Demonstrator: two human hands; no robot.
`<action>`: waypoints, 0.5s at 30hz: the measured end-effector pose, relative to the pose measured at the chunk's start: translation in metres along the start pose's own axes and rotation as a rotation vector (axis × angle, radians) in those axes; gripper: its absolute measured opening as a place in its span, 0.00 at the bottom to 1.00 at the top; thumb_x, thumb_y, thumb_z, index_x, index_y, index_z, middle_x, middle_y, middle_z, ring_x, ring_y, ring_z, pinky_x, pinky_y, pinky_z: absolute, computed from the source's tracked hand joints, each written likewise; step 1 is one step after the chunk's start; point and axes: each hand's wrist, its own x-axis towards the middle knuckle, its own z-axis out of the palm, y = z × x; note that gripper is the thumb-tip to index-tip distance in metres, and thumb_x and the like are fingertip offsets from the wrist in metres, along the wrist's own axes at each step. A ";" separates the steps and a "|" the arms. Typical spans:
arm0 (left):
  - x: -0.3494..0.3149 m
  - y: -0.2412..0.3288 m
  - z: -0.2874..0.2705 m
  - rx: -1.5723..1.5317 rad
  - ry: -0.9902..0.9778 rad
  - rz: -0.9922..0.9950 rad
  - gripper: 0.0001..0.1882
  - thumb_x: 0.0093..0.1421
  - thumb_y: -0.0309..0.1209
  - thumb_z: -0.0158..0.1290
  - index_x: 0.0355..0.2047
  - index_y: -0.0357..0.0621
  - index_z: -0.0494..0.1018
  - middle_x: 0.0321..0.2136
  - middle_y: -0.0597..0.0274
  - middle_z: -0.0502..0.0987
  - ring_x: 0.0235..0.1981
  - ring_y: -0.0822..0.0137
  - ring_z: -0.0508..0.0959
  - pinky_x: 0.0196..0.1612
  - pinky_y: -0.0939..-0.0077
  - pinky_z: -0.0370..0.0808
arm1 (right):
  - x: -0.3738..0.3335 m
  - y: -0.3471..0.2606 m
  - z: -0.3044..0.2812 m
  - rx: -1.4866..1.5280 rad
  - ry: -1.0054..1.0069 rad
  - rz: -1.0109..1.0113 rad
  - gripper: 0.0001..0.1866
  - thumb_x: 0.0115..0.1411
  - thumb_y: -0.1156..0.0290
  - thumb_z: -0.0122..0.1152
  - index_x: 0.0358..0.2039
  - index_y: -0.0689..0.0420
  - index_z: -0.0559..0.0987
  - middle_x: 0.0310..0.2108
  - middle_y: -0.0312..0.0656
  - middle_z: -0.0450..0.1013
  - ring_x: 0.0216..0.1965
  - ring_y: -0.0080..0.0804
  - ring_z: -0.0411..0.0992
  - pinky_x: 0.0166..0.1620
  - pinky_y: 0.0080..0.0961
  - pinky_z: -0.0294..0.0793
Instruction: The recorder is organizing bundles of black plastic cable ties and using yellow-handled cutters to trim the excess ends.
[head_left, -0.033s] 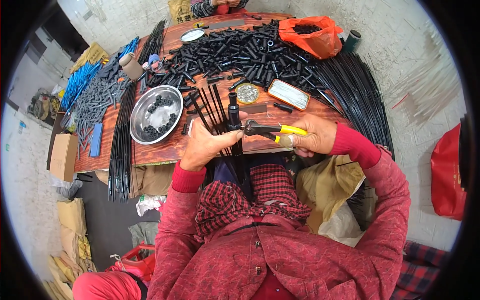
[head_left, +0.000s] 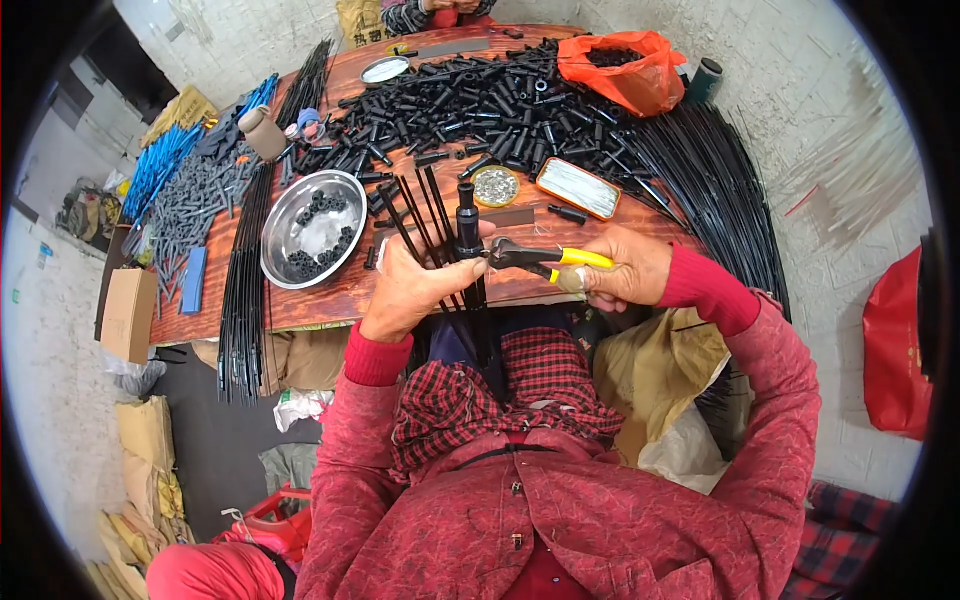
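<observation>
My left hand is closed round several thin black rods that fan upward. With them it holds a black tubular fitting, upright and narrower at the top. In my right hand is a pair of pliers with yellow handles and dark jaws. The jaws meet the fitting's side beside my left thumb; what they grip there is too small to make out. Below my left hand the lower ends of the rods run down in front of my lap.
A wooden table carries a heap of black fittings, a steel bowl of small black rings, a round tin, a tray of thin pale pins and an orange bag. Long black rods lie at right. Another person's hands show at the far edge.
</observation>
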 end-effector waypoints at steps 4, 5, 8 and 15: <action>-0.004 0.012 0.000 -0.115 -0.051 -0.048 0.20 0.53 0.30 0.66 0.46 0.37 0.78 0.34 0.66 0.81 0.34 0.77 0.77 0.40 0.79 0.76 | 0.002 0.009 -0.001 0.089 -0.051 -0.002 0.22 0.68 0.50 0.53 0.33 0.60 0.76 0.18 0.32 0.68 0.18 0.17 0.65 0.22 0.18 0.65; -0.005 0.013 0.000 -0.077 -0.052 -0.022 0.20 0.54 0.31 0.65 0.47 0.38 0.78 0.35 0.66 0.80 0.34 0.77 0.77 0.40 0.78 0.76 | 0.001 0.008 0.000 0.096 -0.049 -0.001 0.22 0.68 0.50 0.53 0.33 0.60 0.76 0.18 0.32 0.68 0.18 0.17 0.65 0.22 0.18 0.65; -0.005 0.012 -0.002 -0.003 -0.067 -0.008 0.18 0.55 0.31 0.64 0.46 0.37 0.78 0.34 0.66 0.80 0.34 0.77 0.77 0.40 0.78 0.75 | -0.004 -0.008 0.001 0.067 -0.035 0.024 0.22 0.68 0.51 0.52 0.33 0.60 0.77 0.17 0.32 0.67 0.18 0.17 0.65 0.22 0.18 0.65; -0.012 0.011 -0.001 0.001 -0.023 0.045 0.16 0.53 0.29 0.64 0.42 0.36 0.79 0.33 0.64 0.81 0.33 0.75 0.78 0.39 0.78 0.75 | 0.004 0.024 0.015 0.728 -0.429 0.215 0.24 0.71 0.47 0.41 0.46 0.55 0.73 0.12 0.35 0.62 0.11 0.21 0.59 0.15 0.20 0.59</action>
